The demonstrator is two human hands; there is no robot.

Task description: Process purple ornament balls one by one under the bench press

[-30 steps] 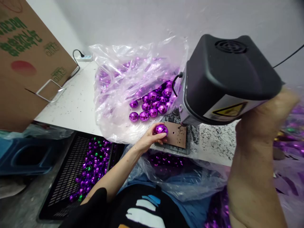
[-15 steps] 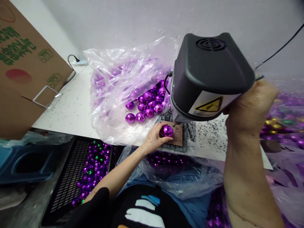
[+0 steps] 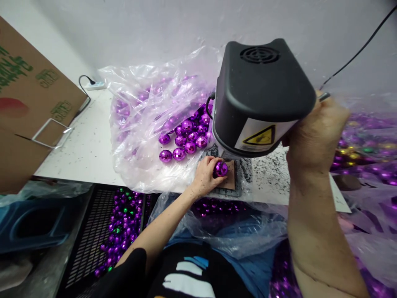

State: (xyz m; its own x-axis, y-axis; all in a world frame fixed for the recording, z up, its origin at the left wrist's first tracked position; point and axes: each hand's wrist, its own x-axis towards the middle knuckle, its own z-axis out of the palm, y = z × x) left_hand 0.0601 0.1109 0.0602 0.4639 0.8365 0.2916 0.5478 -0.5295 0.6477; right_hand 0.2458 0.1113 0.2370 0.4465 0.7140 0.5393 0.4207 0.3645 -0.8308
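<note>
One machine (image 3: pixel 263 91), one carton (image 3: pixel 37 111), one stool (image 3: pixel 31 245), many purple balls (image 3: pixel 221 169).

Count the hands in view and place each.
2: the left hand holds a purple ball at the brown board; the right hand, partly hidden by the black machine, grips a lever.

Right grip (image 3: pixel 316 130) partly hidden behind machine (image 3: pixel 263 91); carton (image 3: pixel 34 116) cut at left.

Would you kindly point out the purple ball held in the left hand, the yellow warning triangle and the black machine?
Held purple ball (image 3: pixel 221 169): head view, its faceted side.
Yellow warning triangle (image 3: pixel 261 136): head view, middle of the sign.
Black machine (image 3: pixel 263 91): head view, top of its housing.
</note>
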